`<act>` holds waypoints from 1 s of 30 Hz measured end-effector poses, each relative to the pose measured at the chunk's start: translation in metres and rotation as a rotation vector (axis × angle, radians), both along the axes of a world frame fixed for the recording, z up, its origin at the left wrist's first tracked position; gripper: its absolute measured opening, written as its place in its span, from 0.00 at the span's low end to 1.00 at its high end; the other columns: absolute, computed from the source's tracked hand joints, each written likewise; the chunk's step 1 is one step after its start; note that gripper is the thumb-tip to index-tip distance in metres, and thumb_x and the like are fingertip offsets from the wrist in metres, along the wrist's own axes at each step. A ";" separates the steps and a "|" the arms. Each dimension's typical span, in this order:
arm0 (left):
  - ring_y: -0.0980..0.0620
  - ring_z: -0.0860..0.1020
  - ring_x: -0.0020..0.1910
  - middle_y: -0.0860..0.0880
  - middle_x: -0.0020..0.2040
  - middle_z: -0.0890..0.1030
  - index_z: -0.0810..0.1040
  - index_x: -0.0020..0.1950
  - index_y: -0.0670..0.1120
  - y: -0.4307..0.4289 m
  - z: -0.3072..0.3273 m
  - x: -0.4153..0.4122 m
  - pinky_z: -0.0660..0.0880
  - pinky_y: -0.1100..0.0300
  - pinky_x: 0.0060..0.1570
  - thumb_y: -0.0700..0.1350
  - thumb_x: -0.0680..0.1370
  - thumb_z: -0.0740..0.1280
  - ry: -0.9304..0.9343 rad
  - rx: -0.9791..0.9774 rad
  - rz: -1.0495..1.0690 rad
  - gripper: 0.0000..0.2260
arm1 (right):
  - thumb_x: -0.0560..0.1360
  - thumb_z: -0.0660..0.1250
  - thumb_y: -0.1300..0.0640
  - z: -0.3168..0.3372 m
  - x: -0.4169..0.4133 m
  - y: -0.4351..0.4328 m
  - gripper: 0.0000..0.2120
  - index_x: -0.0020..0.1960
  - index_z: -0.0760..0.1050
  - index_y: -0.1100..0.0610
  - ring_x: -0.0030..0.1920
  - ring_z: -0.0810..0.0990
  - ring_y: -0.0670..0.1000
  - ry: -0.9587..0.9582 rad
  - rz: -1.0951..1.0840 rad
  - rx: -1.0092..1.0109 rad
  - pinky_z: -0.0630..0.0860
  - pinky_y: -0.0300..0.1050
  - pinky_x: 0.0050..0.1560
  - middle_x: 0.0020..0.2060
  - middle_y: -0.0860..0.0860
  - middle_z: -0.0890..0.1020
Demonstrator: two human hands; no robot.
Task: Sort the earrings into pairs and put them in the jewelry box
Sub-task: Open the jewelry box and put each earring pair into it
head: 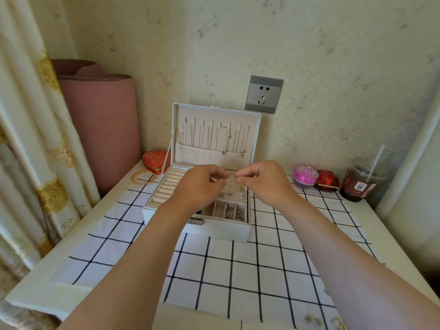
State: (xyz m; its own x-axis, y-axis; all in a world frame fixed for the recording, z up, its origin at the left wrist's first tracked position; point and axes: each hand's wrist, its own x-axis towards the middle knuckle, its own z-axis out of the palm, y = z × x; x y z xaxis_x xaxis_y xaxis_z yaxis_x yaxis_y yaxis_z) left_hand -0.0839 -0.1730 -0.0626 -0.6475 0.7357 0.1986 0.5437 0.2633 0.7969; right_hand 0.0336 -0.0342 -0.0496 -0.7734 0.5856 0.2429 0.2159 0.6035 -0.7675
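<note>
head: rectangular, plush-lined jewelry box (pixel 219 231)

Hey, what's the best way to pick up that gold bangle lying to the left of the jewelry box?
Probably best to pinch the near-left rim of the gold bangle from above, thumb inside the ring. It lies flat, so there is no side to wrap, and the red heart box and the jewelry box crowd its far and right edges.

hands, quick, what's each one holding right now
Left hand: pinching something tiny, likely an earring.
Right hand: pinching the same earring.
</note>
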 end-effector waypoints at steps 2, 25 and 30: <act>0.59 0.76 0.53 0.59 0.53 0.81 0.82 0.56 0.56 -0.003 -0.005 -0.003 0.75 0.59 0.55 0.47 0.77 0.69 0.203 -0.125 -0.002 0.09 | 0.72 0.77 0.55 -0.005 0.001 0.000 0.05 0.43 0.86 0.44 0.46 0.81 0.37 -0.109 0.006 0.143 0.77 0.41 0.51 0.39 0.37 0.84; 0.50 0.72 0.58 0.56 0.56 0.81 0.82 0.59 0.58 0.001 -0.015 -0.003 0.68 0.53 0.61 0.51 0.77 0.65 0.540 -0.261 -0.142 0.12 | 0.74 0.72 0.58 -0.002 0.001 -0.017 0.08 0.40 0.85 0.45 0.46 0.80 0.46 -0.337 0.029 0.460 0.76 0.44 0.45 0.36 0.38 0.77; 0.50 0.72 0.59 0.55 0.58 0.81 0.80 0.62 0.58 0.000 -0.014 -0.001 0.68 0.51 0.62 0.50 0.77 0.65 0.517 -0.255 -0.141 0.15 | 0.75 0.68 0.54 0.001 0.002 -0.015 0.09 0.39 0.85 0.48 0.46 0.81 0.46 -0.405 0.076 0.403 0.79 0.45 0.47 0.40 0.42 0.83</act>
State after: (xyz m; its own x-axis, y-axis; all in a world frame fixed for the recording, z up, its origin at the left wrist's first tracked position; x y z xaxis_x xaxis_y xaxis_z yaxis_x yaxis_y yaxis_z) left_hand -0.0852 -0.1732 -0.0771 -0.4062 0.8735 0.2682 0.8883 0.3085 0.3403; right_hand 0.0355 -0.0494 -0.0491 -0.8874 0.4474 0.1112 0.3894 0.8565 -0.3388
